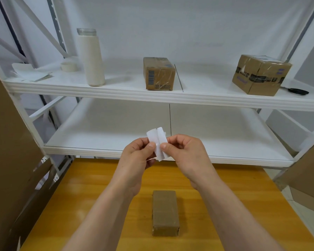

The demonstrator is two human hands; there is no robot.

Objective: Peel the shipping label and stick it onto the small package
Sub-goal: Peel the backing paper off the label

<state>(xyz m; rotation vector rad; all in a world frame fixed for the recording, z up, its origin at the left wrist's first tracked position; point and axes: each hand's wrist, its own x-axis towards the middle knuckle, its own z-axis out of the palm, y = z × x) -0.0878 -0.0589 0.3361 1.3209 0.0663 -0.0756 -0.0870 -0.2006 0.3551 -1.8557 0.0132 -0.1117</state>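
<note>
The table (101, 192) lies below the grip, and on it, straight down from the two hands and a little toward the person, sits the package (165, 212). Its long axis runs away from the person, roughly in line with the seam where the hands meet, so its broad top face is open to a label coming straight down. It lies between the forearms, touched by neither, and about equally near to each hand.

Above it, the left hand (136, 158) and right hand (187, 154) meet at the label (157, 144), held up in the air in front of the lower shelf (98, 142). Each hand pinches the white sheet between thumb and fingers, left on its left part, right on its right part. The sheet shows two upper flaps parted by a slit, which suggests backing coming away from sticker; which layer each hand holds cannot be told.

I judge the peel unfinished. The next move likely turns on lowering the freed label flat onto the package.
</note>
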